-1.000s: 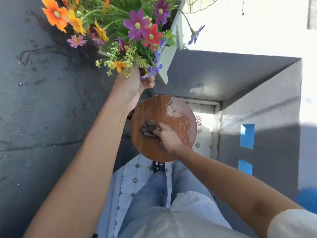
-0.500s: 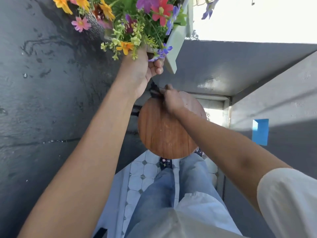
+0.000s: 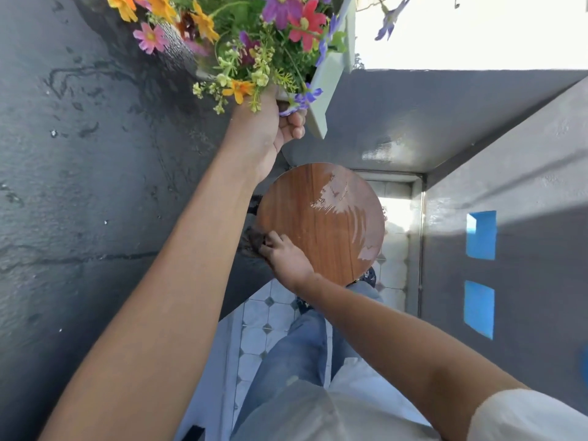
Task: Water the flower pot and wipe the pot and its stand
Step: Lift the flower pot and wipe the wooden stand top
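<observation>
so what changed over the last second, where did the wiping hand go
The right hand with the dark cloth went from the middle of the round wooden stand top to its far edge, then came back to the near left rim, where it is now. Wet streaks show on the far right part of the top. The left hand kept the flower pot lifted above the stand throughout.

Head camera looks steeply down, close over the stand (image 3: pixel 318 224).
</observation>
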Motion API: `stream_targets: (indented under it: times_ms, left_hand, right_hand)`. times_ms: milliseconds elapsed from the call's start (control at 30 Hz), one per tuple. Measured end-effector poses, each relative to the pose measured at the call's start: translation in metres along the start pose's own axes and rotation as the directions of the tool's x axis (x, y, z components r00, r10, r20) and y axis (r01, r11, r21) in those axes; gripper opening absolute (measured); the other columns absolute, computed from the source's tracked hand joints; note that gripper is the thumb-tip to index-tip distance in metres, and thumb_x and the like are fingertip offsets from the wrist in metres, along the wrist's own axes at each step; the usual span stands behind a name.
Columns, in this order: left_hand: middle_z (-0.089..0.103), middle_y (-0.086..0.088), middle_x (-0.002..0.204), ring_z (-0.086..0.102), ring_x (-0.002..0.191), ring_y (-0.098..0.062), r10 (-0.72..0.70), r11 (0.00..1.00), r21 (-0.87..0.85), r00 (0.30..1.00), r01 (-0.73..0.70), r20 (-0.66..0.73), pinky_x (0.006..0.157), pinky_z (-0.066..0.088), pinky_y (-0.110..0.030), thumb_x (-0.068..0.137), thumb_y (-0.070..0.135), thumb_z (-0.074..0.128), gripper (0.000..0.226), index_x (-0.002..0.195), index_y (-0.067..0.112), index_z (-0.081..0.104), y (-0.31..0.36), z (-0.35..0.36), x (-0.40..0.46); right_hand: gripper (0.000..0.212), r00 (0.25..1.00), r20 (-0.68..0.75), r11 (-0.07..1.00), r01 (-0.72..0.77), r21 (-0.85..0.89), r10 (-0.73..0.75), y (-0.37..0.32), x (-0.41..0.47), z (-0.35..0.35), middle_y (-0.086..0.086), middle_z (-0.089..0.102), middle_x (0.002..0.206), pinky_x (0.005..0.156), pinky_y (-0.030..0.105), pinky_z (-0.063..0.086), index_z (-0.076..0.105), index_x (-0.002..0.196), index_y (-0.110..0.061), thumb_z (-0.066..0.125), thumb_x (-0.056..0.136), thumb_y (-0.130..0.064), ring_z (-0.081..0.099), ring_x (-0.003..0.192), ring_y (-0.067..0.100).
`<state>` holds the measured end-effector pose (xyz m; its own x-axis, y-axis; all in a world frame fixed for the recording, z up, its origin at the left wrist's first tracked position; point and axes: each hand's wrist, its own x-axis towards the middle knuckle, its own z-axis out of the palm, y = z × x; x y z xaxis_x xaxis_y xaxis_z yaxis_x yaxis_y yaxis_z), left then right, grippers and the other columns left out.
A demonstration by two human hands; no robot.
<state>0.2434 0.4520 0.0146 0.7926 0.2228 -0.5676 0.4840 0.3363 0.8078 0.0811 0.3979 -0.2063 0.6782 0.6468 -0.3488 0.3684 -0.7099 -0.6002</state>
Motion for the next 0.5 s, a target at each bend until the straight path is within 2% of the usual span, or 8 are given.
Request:
stream_targets:
  times_ms: [67,133,200,267,333,367,400,500]
  left_hand:
    - [0.052,-0.01,0.061,0.045,0.042,-0.013,-0.001,1.0,-0.006,1.0,0.001,0.002,0.042,0.039,-0.023,0.096,0.001,0.032,0.031,0.073,0.005,0.052,-0.001,-0.001,-0.002]
    - [0.052,-0.01,0.061,0.045,0.041,-0.012,-0.007,1.0,-0.006,1.0,0.007,0.006,0.042,0.039,-0.023,0.097,0.002,0.031,0.031,0.074,0.005,0.051,-0.002,-0.001,-0.004]
    - [0.052,-0.009,0.06,0.045,0.04,-0.011,-0.015,1.0,-0.003,1.0,0.015,0.011,0.041,0.039,-0.022,0.098,0.003,0.03,0.03,0.075,0.006,0.05,-0.004,-0.001,-0.006]
    - [0.053,-0.009,0.058,0.045,0.04,-0.012,-0.024,1.0,-0.007,1.0,0.024,0.004,0.04,0.038,-0.022,0.098,0.003,0.03,0.03,0.076,0.006,0.05,-0.008,-0.003,-0.008]
    - [0.054,-0.009,0.056,0.045,0.04,-0.012,-0.035,0.999,-0.018,0.999,0.035,-0.009,0.04,0.039,-0.022,0.097,0.003,0.032,0.028,0.077,0.005,0.051,-0.012,-0.005,-0.011]
    - [0.055,-0.009,0.055,0.045,0.041,-0.012,-0.04,0.999,-0.021,0.999,0.04,-0.015,0.039,0.039,-0.023,0.096,0.002,0.033,0.025,0.079,0.005,0.051,-0.014,-0.006,-0.013]
    - [0.055,-0.009,0.056,0.045,0.041,-0.013,-0.045,0.999,-0.021,0.999,0.045,-0.019,0.039,0.039,-0.023,0.096,0.002,0.033,0.022,0.082,0.005,0.051,-0.015,-0.007,-0.015]
    - [0.053,-0.01,0.059,0.045,0.041,-0.012,-0.053,0.998,-0.017,0.998,0.053,-0.015,0.04,0.039,-0.023,0.095,0.001,0.033,0.022,0.082,0.005,0.05,-0.021,-0.01,-0.021]
  right_hand:
    - [0.054,0.994,0.077,0.996,0.081,-0.029,-0.079,0.001,-0.013,0.01,0.012,0.038,0.133,0.081,0.046,0.055,0.055,0.132,-0.013,0.055,0.083,0.009,0.043,0.11,0.032]
    - [0.049,0.981,0.094,0.982,0.177,-0.065,-0.17,0.016,-0.023,0.0,0.011,0.039,0.133,0.083,0.042,0.054,0.054,0.134,-0.014,0.054,0.088,0.002,0.044,0.109,0.029]
    - [0.042,0.98,0.017,0.976,0.197,-0.09,-0.196,0.037,-0.023,-0.025,0.009,0.044,0.129,0.087,0.038,0.052,0.055,0.134,-0.018,0.055,0.093,-0.009,0.047,0.108,0.026]
    - [0.041,0.983,-0.175,0.994,0.047,-0.095,-0.063,0.073,-0.01,-0.064,0.005,0.051,0.123,0.089,0.032,0.046,0.06,0.129,-0.021,0.055,0.091,-0.005,0.052,0.106,0.025]
    - [0.042,0.908,-0.368,0.976,-0.218,-0.013,0.198,0.115,0.003,-0.101,0.003,0.057,0.118,0.082,0.03,0.046,0.066,0.119,-0.021,0.058,0.083,-0.001,0.058,0.103,0.025]
    - [0.043,0.867,-0.407,0.951,-0.308,0.017,0.288,0.131,0.009,-0.112,0.006,0.056,0.117,0.078,0.029,0.047,0.068,0.116,-0.017,0.059,0.078,0.001,0.06,0.1,0.028]
    - [0.044,0.851,-0.388,0.928,-0.37,0.033,0.353,0.137,0.01,-0.118,0.009,0.054,0.116,0.076,0.03,0.048,0.069,0.114,-0.013,0.06,0.075,0.004,0.059,0.096,0.031]
    - [0.036,0.848,-0.406,0.932,-0.361,0.025,0.34,0.129,0.004,-0.111,0.011,0.053,0.109,0.075,0.034,0.053,0.069,0.106,-0.011,0.059,0.074,0.003,0.058,0.091,0.033]
